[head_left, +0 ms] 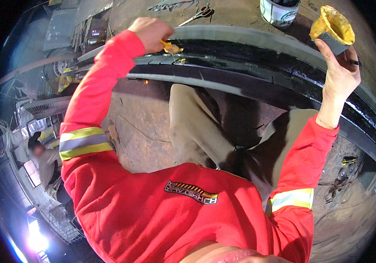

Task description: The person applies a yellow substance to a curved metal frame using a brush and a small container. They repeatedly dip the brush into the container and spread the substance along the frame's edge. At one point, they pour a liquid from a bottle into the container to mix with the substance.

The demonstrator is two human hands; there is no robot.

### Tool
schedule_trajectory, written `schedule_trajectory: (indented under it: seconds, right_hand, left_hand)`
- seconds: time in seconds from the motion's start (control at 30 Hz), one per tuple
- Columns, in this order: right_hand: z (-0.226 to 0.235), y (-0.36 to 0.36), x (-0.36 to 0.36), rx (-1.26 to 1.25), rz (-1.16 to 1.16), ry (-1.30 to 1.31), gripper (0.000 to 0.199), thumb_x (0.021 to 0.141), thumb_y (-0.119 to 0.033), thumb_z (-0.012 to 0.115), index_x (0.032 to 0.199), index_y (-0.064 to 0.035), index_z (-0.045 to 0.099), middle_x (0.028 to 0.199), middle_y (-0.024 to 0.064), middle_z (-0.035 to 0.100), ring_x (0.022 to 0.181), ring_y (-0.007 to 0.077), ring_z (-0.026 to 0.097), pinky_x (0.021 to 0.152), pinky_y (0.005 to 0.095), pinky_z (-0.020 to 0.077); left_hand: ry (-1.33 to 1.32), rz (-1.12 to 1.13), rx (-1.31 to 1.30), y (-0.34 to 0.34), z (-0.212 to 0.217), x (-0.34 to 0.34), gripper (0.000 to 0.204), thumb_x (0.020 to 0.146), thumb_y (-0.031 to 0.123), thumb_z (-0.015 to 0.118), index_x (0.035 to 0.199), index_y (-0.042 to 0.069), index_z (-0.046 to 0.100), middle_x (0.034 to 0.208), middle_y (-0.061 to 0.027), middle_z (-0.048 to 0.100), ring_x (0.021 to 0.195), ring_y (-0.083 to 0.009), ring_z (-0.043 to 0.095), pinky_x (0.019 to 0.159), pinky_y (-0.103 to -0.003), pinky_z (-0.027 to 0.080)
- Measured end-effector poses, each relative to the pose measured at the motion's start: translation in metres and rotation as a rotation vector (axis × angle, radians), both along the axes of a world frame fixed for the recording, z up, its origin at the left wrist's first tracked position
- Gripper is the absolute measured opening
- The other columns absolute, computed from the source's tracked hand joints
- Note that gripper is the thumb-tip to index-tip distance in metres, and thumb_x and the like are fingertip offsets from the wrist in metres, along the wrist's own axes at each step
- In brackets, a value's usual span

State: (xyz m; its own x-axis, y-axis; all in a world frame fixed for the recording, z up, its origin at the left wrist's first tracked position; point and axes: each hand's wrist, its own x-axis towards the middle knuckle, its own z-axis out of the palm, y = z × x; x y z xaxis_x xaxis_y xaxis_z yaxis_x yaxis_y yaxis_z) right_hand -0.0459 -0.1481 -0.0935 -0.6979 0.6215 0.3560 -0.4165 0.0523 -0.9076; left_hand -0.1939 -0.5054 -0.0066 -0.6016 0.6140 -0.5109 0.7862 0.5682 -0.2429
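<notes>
Small yellow-smeared tool is gripped by L hand, fingers closed on its handle, above long dark beam, left of ctr; contact w/ beam can't be told. Grey cup w/ yellow-crusted rim is clasped by R hand, at far right. White bucket & scissors are seen beyond beam.

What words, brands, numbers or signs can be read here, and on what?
Chest patch on the red top: readable lettering, left unquoted.
White bucket: printed marking, too small to read.
Dark object, upper left: small label, too blurred to read.
Cup: no text visible.
</notes>
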Motion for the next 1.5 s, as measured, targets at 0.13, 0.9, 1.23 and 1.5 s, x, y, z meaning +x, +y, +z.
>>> schedule_trajectory:
  seconds: [0.13,0.9,1.23,1.5]
  right_hand:
    - [-0.001,0.003,0.001,-0.002,-0.025,-0.018,0.057,0.066,0.004,0.085,0.117,0.0086,0.059,0.11,0.0143,0.067,0.101,0.017,0.065,0.095,0.0306,0.0494]
    - [-0.006,0.015,0.002,-0.029,-0.038,-0.036,0.056,0.066,0.001,0.087,0.116,0.0048,0.062,0.109,0.0107,0.068,0.1,0.0148,0.064,0.097,0.03,0.0471]
    - [-0.002,0.012,0.005,-0.046,-0.022,0.003,0.052,0.068,0.003,0.084,0.115,0.0053,0.062,0.11,0.0115,0.068,0.102,0.0162,0.065,0.097,0.0313,0.0473]
    - [0.0,0.013,0.005,-0.055,-0.023,-0.012,0.053,0.068,0.003,0.085,0.115,0.005,0.062,0.11,0.0107,0.068,0.102,0.016,0.064,0.098,0.031,0.0465]
  left_hand:
    - [-0.122,-0.097,-0.087,0.016,-0.031,0.009,0.022,0.066,0.018,0.074,0.08,0.008,0.061,0.072,-0.0133,0.064,0.072,-0.037,0.063,0.062,-0.046,0.047]
    - [-0.502,0.131,0.225,0.075,-0.067,-0.01,0.037,0.08,0.035,0.074,0.069,0.006,0.054,0.06,-0.0051,0.053,0.06,-0.0156,0.05,0.056,-0.037,0.041]
    - [-0.241,-0.017,-0.173,0.102,-0.056,0.005,0.033,0.07,0.031,0.076,0.078,0.005,0.058,0.073,-0.0148,0.063,0.073,-0.0356,0.063,0.065,-0.047,0.048]
    - [-0.623,0.041,0.374,0.138,-0.059,0.006,0.036,0.079,0.033,0.075,0.072,0.003,0.055,0.061,-0.0089,0.055,0.06,-0.0185,0.053,0.057,-0.037,0.041]
